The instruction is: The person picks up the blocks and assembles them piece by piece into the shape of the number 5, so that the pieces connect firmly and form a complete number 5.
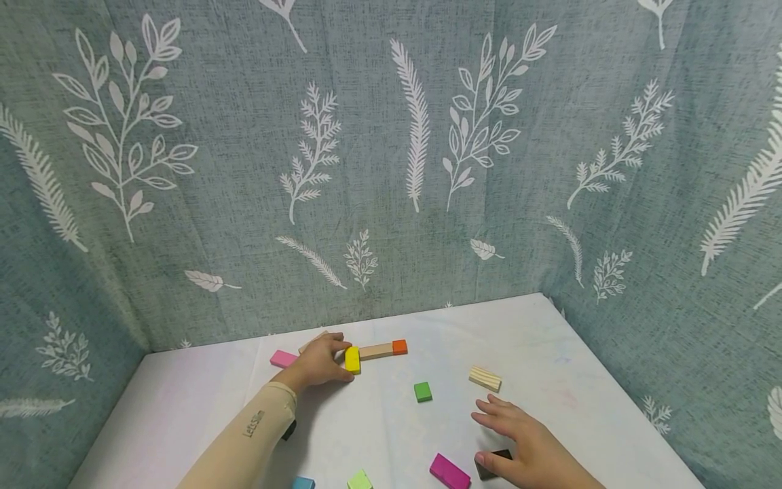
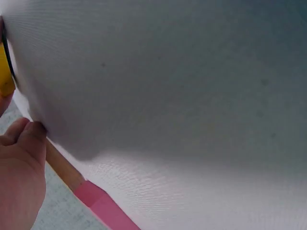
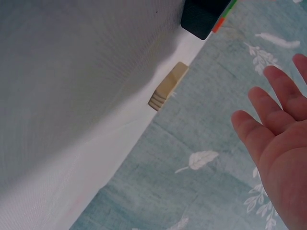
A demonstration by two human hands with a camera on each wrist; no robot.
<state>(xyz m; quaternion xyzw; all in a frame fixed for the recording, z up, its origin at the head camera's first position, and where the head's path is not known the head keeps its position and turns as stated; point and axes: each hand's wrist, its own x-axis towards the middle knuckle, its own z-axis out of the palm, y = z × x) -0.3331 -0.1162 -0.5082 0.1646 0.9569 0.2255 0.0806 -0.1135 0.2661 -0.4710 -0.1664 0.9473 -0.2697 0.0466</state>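
Note:
My left hand [image 1: 320,360] pinches a yellow block [image 1: 352,360] between thumb and fingertips at the far side of the table. The yellow block [image 2: 5,69] also shows at the left edge of the left wrist view. Its far side meets a plain wooden block [image 1: 375,352], with an orange block [image 1: 400,347] at that block's right end. Behind and beside the hand lie another plain wooden block [image 2: 62,165] and a pink block [image 1: 284,358]. My right hand [image 1: 525,445], fingers spread, hovers by a dark block [image 1: 493,464], partly hiding it. A magenta block [image 1: 450,471] lies just left of that.
A green block [image 1: 423,392] and a striped wooden block [image 1: 485,379] lie mid-table. Nearer are a light green block [image 1: 360,480], a blue block [image 1: 303,483] and a black block [image 1: 289,430] half behind the left sleeve. A patterned curtain [image 1: 379,170] borders the white table [image 1: 519,333].

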